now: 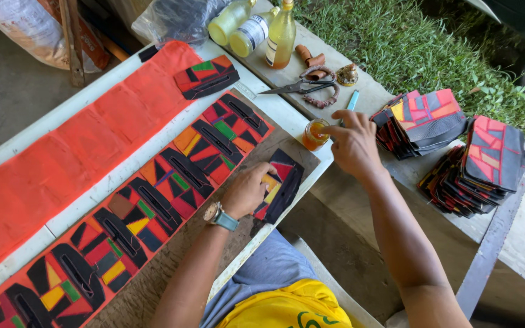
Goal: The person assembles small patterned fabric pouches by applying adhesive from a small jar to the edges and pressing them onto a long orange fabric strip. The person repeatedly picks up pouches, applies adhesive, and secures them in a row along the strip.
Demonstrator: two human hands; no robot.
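Observation:
My left hand [247,191], with a wristwatch, presses down on a multicoloured patchwork piece with a black edge [284,182] lying on the brown board [171,261]. My right hand [350,143] reaches to a small open jar of orange-yellow liquid [315,135], fingertips at its rim; whether it holds a brush or stick I cannot tell. A long row of similar patchwork pieces [153,200] lies on an orange strip to the left.
A plain orange cloth strip [74,152] lies on the white table. Scissors [299,87], three bottles [256,30], and a blue pen [352,100] sit on the grey bench. Two stacks of patchwork pieces [451,146] stand at right. Grass lies beyond.

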